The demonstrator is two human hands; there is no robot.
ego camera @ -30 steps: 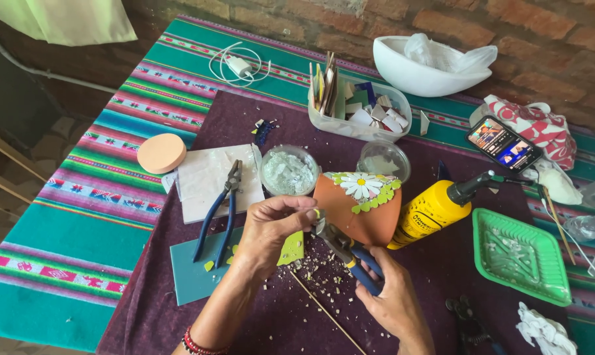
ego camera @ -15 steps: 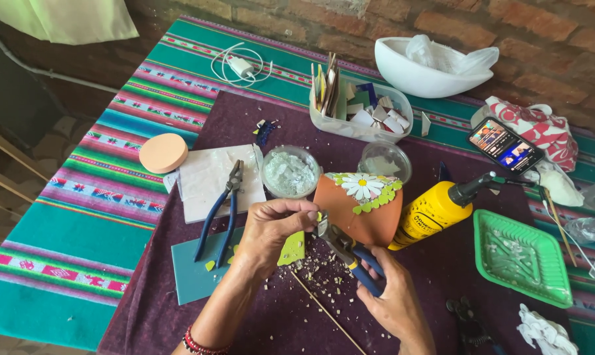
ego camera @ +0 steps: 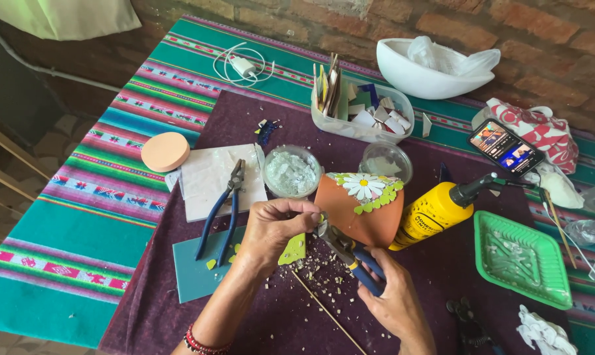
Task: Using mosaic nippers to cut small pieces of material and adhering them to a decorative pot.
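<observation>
My left hand (ego camera: pixel 276 230) pinches a small yellow-green tile piece (ego camera: pixel 294 250) over the purple cloth. My right hand (ego camera: pixel 395 299) grips blue-handled nippers (ego camera: pixel 347 250), whose jaws meet the tile at my left fingertips. Just behind lies a terracotta pot (ego camera: pixel 358 209) on its side, decorated with a white daisy and green leaf pieces. Tile crumbs are scattered under both hands.
Blue-handled pliers (ego camera: pixel 223 206) lie on a white tile, left. A glass bowl of shards (ego camera: pixel 291 172), yellow glue bottle (ego camera: pixel 439 209), green tray (ego camera: pixel 522 258), tub of tile pieces (ego camera: pixel 363 113), phone (ego camera: pixel 506 146), white bowl (ego camera: pixel 429 68), orange disc (ego camera: pixel 165 151) and wooden stick (ego camera: pixel 324 309) surround the hands.
Both hands stay in nearly the same place; the nipper jaws remain at the tile piece. Nothing else has moved.
</observation>
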